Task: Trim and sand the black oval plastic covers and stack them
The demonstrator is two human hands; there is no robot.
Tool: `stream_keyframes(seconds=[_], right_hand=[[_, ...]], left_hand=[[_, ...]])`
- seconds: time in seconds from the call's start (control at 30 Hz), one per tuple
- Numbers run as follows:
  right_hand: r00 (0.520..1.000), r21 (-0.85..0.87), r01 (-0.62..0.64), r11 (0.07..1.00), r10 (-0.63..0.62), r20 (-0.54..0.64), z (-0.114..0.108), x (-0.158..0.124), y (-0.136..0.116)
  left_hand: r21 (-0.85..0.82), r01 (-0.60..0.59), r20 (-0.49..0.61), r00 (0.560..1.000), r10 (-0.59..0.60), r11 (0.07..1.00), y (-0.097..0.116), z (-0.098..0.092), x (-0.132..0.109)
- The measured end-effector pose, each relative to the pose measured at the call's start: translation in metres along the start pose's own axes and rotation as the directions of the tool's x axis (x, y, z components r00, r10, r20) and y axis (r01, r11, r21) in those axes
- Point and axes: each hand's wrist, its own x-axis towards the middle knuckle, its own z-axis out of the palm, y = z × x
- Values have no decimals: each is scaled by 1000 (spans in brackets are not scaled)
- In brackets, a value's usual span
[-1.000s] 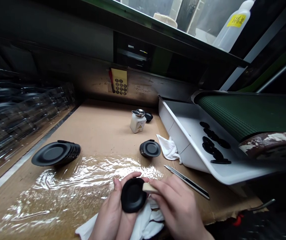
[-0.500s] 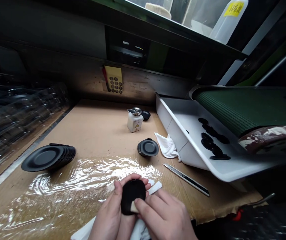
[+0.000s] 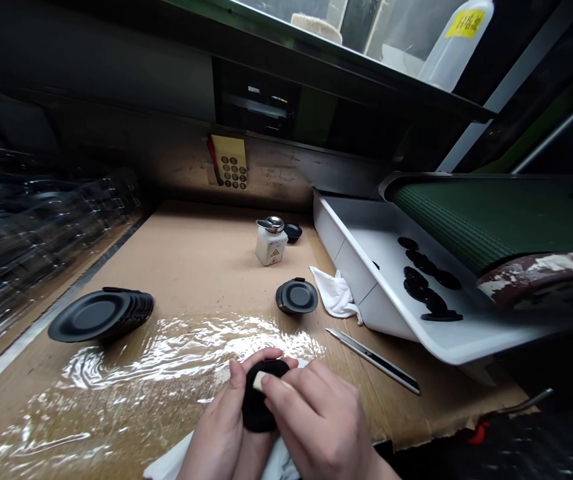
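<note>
I see left hand (image 3: 216, 420) grasping black disc (image 3: 257, 408), fingers clenched; right hand (image 3: 316, 420) pinching pale block (image 3: 259, 381) against disc; cloth (image 3: 276, 461) beneath, near counter (image 3: 201, 267) front edge.

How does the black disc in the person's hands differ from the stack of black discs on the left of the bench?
The black round plastic disc is single; the stack of black round plastic discs has several pressed together. The disc sits in the left hand, with the right hand holding a pale block against it; the stack lies on the bench, touched by neither hand. Both are black and rounded.
</note>
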Motion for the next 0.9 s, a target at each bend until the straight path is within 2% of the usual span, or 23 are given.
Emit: stream_keyframes(seconds=[0.17, 0.23, 0.33, 0.4, 0.47, 0.53, 0.6, 0.67, 0.8, 0.9], right_hand=[[995, -75, -53, 996, 47, -84, 24, 16, -15], [989, -16, -113, 994, 110, -102, 25, 26, -16], [959, 211, -235, 949, 262, -111, 9, 33, -6], [945, 292, -274, 916, 313, -95, -9, 31, 8], [965, 272, -244, 931, 261, -26, -26, 25, 22], [988, 225, -149, 963, 134, 81, -36, 20, 29], [987, 173, -39, 984, 11, 160, -37, 19, 29], [980, 114, 35, 993, -56, 190, -33, 22, 25], [967, 76, 114, 991, -128, 220, -27, 27, 31], [978, 6, 61, 998, -61, 197, -30, 19, 51]], left_hand=[[21, -51, -133, 990, 54, 998, -1, 1, 1], [43, -50, -177, 983, 57, 998, -1, 2, 1], [-17, -43, -104, 994, 41, 999, 0, 3, -1], [-20, -24, -40, 999, 23, 1000, 2, 5, -3], [53, 7, -36, 999, -5, 999, 5, 6, -5], [104, 39, -59, 998, -33, 994, 7, 7, -5], [74, 53, -41, 998, -50, 996, 7, 6, -4], [20, 67, 1, 998, -67, 998, 5, 3, -2], [36, 80, -5, 997, -80, 996, 4, 0, -1], [116, 57, -57, 997, -50, 992, 6, 2, -3]])
